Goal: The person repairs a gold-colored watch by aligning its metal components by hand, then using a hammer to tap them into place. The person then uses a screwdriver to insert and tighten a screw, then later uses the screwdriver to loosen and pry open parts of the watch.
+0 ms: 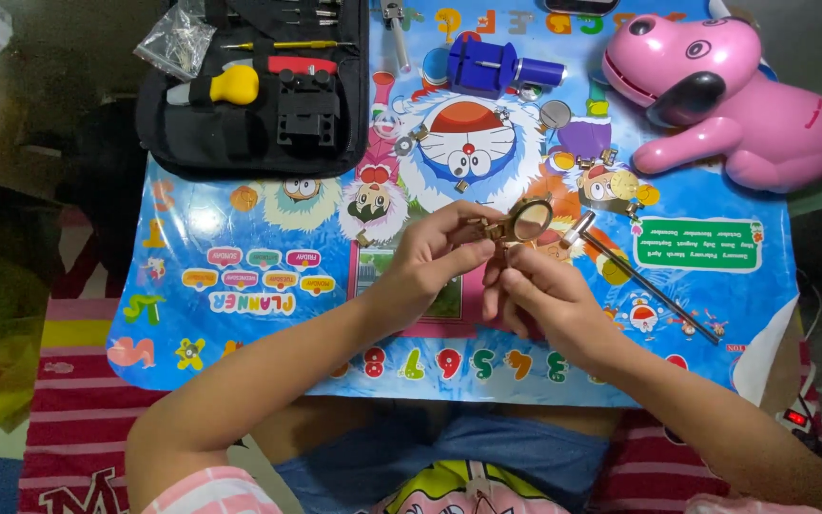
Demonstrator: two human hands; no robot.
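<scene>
A: Both hands pinch the watch (522, 223) over the bench's (240, 324) middle, left hand (430, 262) at nine o'clock, right hand (535, 295) at six.

B: Best to steady the case and press gently.

A small clear plastic bag (175, 40) lay at the tool case's top left corner. A green rectangular label (697, 245) sat on the bench's cartoon mat, right side.

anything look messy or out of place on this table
Small watch parts lie scattered loose across the cartoon mat, outside the open tool case. A slim hammer lies askew near the right hand. Both hands hold a watch case.
</scene>
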